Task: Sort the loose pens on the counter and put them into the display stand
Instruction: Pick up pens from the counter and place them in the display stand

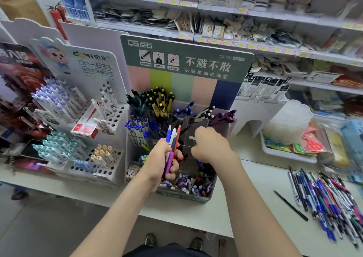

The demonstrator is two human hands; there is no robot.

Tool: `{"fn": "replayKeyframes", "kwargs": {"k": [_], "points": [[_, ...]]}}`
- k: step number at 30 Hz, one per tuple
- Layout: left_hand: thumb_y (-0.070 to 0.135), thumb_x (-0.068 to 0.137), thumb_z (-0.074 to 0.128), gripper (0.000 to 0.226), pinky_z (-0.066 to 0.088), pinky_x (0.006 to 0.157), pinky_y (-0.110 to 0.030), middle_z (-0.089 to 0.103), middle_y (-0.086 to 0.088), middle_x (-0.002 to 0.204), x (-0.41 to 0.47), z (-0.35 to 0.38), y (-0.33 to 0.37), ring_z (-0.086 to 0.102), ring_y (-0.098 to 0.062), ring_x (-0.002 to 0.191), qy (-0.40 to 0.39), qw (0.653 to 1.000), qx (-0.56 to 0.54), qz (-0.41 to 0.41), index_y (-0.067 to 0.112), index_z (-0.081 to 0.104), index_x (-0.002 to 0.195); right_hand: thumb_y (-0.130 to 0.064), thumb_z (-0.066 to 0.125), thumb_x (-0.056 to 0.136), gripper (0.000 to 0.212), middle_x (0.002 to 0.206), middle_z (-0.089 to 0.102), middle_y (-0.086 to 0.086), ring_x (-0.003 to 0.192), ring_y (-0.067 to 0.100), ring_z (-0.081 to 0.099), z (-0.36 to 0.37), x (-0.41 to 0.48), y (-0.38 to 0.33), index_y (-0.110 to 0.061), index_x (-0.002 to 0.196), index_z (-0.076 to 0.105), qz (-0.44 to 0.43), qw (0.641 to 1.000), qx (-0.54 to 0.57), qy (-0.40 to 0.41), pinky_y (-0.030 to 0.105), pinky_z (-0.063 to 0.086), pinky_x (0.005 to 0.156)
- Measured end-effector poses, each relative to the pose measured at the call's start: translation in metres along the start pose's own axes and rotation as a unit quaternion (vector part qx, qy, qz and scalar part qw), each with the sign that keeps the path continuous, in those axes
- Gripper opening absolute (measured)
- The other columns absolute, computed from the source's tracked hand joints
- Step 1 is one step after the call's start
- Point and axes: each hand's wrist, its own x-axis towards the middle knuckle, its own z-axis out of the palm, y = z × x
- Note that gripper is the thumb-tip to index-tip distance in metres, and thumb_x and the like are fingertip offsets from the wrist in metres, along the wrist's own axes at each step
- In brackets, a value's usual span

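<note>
Clear acrylic compartmented display stand (pixel 182 195), centre. Left hand (pixel 160 158) fingers wrap a blue, white, red and purple pen bundle (pixel 172 137). Right hand (pixel 211 145), at its 3 o'clock: fingers curled, contents indeterminate.

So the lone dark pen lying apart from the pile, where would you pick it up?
Pinch the dark pen at mid-barrel, from above on its left side: it lies flat and slanted on the counter, and the pen pile crowds its right.
</note>
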Motion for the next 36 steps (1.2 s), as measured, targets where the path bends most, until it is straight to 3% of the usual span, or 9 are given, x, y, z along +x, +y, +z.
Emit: {"fn": "replayKeyframes", "kwargs": {"k": [5, 7, 10, 17, 21, 24, 30, 33, 36], "points": [[0.01, 0.105, 0.035, 0.027, 0.032, 0.045, -0.028, 0.054, -0.011, 0.09, -0.001, 0.005, 0.002, 0.047, -0.017, 0.058, 0.007, 0.999, 0.031, 0.007, 0.005, 0.057, 0.121, 0.004, 0.059, 0.085, 0.025, 0.087, 0.05, 0.01, 0.065, 0.026, 0.048, -0.001, 0.011, 0.004, -0.012, 0.079, 0.041, -0.006, 0.999, 0.026, 0.034, 0.034, 0.038, 0.053], [0.008, 0.106, 0.036, 0.029, 0.034, 0.044, -0.029, 0.056, -0.011, 0.09, -0.001, 0.005, 0.004, 0.047, -0.018, 0.058, 0.008, 0.999, 0.031, 0.015, 0.003, 0.058, 0.125, 0.0, 0.062, 0.085, 0.02, 0.105, 0.063, 0.015, 0.083, 0.033, 0.062, 0.006, 0.015, 0.011, -0.01, 0.102, 0.062, -0.005, 0.996, 0.063, 0.068, 0.039, 0.054, 0.068], [0.006, 0.106, 0.037, 0.03, 0.033, 0.044, -0.028, 0.059, -0.01, 0.091, 0.0, 0.006, 0.005, 0.047, -0.017, 0.058, 0.014, 0.999, 0.034, 0.023, 0.003, 0.06, 0.124, -0.006, 0.068, 0.087, 0.048, 0.123, 0.071, 0.008, 0.112, 0.031, 0.067, 0.018, 0.014, 0.023, -0.019, 0.134, 0.068, -0.022, 0.984, 0.128, 0.125, 0.044, 0.06, 0.091], [0.022, 0.111, 0.045, 0.026, 0.029, 0.044, -0.027, 0.064, -0.01, 0.089, 0.002, 0.013, 0.008, 0.043, -0.015, 0.055, -0.016, 0.998, 0.042, 0.038, 0.004, 0.056, 0.125, -0.024, 0.068, 0.1, 0.017, 0.102, 0.076, -0.009, 0.095, 0.012, 0.066, 0.039, -0.016, 0.028, -0.021, 0.112, 0.079, -0.076, 0.89, 0.268, 0.36, 0.029, 0.052, 0.088], [0.032, 0.111, 0.051, 0.02, 0.029, 0.044, -0.026, 0.063, -0.003, 0.084, 0.0, 0.016, 0.009, 0.043, -0.015, 0.054, -0.073, 0.989, 0.101, 0.077, 0.016, 0.06, 0.119, -0.033, 0.065, 0.102, 0.017, 0.082, 0.077, -0.016, 0.073, 0.006, 0.07, 0.037, -0.034, 0.01, -0.032, 0.107, 0.081, -0.077, 0.865, 0.439, 0.231, 0.019, 0.052, 0.069], [0.029, 0.114, 0.045, 0.023, 0.036, 0.042, -0.028, 0.066, -0.012, 0.086, -0.003, 0.014, 0.007, 0.05, -0.022, 0.055, -0.1, 0.984, 0.119, 0.09, 0.01, 0.056, 0.12, -0.03, 0.071, 0.099, 0.011, 0.074, 0.076, -0.009, 0.062, 0.013, 0.069, 0.041, -0.032, 0.009, -0.03, 0.102, 0.081, -0.039, 0.825, 0.538, 0.17, 0.032, 0.059, 0.068], [0.03, 0.113, 0.049, 0.019, 0.06, 0.06, -0.034, 0.073, -0.02, 0.099, -0.007, 0.0, -0.002, 0.072, -0.03, 0.073, 0.03, 0.98, 0.162, 0.108, 0.011, 0.054, 0.112, -0.022, 0.043, 0.114, 0.014, 0.084, 0.075, 0.004, 0.081, 0.022, 0.075, 0.048, -0.034, 0.0, -0.019, 0.123, 0.054, -0.095, 0.745, 0.6, 0.276, 0.042, 0.061, 0.08], [0.028, 0.11, 0.055, 0.017, 0.04, 0.045, -0.03, 0.059, -0.013, 0.082, -0.008, -0.018, -0.003, 0.047, -0.018, 0.053, 0.055, 0.972, 0.195, 0.116, 0.011, 0.056, 0.106, -0.03, 0.045, 0.114, 0.021, 0.071, 0.062, 0.0, 0.058, 0.021, 0.06, 0.056, -0.032, 0.006, -0.031, 0.131, 0.058, -0.155, 0.798, 0.505, 0.291, 0.045, 0.052, 0.056], [0.021, 0.111, 0.051, 0.015, 0.022, 0.042, -0.023, 0.05, -0.003, 0.079, -0.01, -0.028, -0.001, 0.029, -0.011, 0.052, 0.05, 0.993, 0.093, 0.054, 0.011, 0.061, 0.116, -0.024, 0.048, 0.108, 0.033, 0.076, 0.063, -0.012, 0.064, 0.01, 0.057, 0.066, -0.025, 0.013, -0.039, 0.121, 0.074, -0.132, 0.887, 0.377, 0.234, 0.034, 0.048, 0.059]]}}
